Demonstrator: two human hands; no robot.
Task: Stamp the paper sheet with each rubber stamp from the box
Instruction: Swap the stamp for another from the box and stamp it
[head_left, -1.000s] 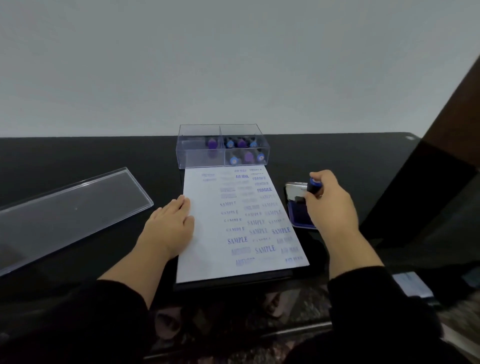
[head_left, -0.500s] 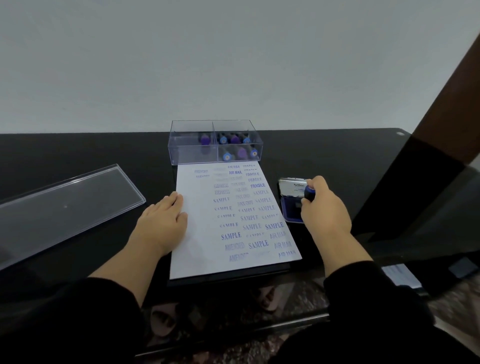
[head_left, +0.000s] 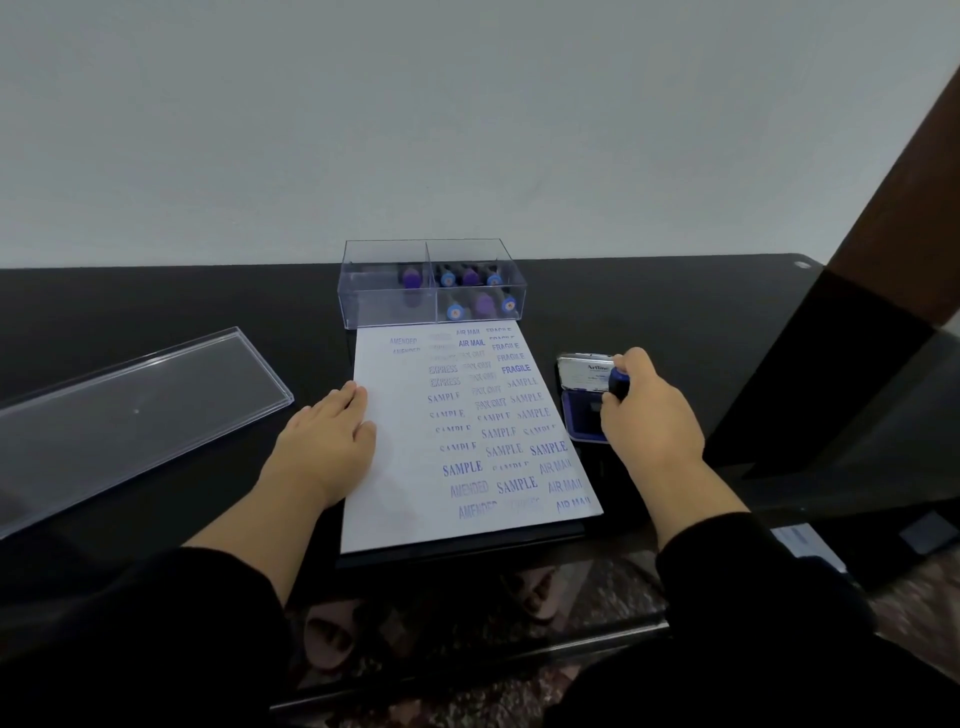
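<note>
Inking step: right hand (head_left: 647, 415) holds a rubber stamp (head_left: 618, 382) on the ink pad (head_left: 584, 410).

The right-hand grip is curled round the stamp handle, base down on the open pad. The paper sheet (head_left: 415, 467) lies directly to the left of this grip, just beside the pad, long axis running away from the person. The left hand (head_left: 324, 441) rests flat, fingers spread, on the sheet's left edge. The right hand is therefore nearer the printed columns; unstamped area appears to remain along the left side. The clear box (head_left: 431, 283) touches the sheet's far edge on the bench (head_left: 156, 301).
</note>
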